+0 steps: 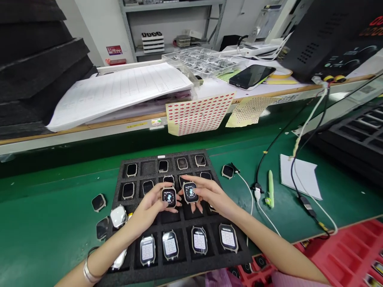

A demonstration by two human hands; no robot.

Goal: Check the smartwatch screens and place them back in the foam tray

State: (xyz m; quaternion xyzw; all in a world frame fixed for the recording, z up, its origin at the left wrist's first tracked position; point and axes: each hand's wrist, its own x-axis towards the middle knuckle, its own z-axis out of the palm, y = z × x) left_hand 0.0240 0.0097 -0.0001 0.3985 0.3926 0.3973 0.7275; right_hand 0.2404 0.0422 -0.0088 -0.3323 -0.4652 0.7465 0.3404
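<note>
My left hand [155, 201] is closed around a smartwatch body [169, 197] whose screen is lit. Close beside it, my right hand [211, 195] grips a second smartwatch [190, 192], also lit, with fingers on its edge and screen. Both are held just above a black foam tray [215, 261] with square compartments. Watches with white lists on their screens, such as this one [170, 244], fill the near row. Dark-screened watches [131, 170] sit in the far rows. One pale watch [119, 216] rests on the tray's left side, near my left forearm.
Two loose watches [98, 202] lie left of the tray. Right of it are a watch [228, 171] at a white cable, a green pen [270, 189] and white paper [299, 175]. A shelf behind holds papers [125, 89], a phone [252, 76] and a black instrument [332, 40]. Red trays [344, 251] stand lower right.
</note>
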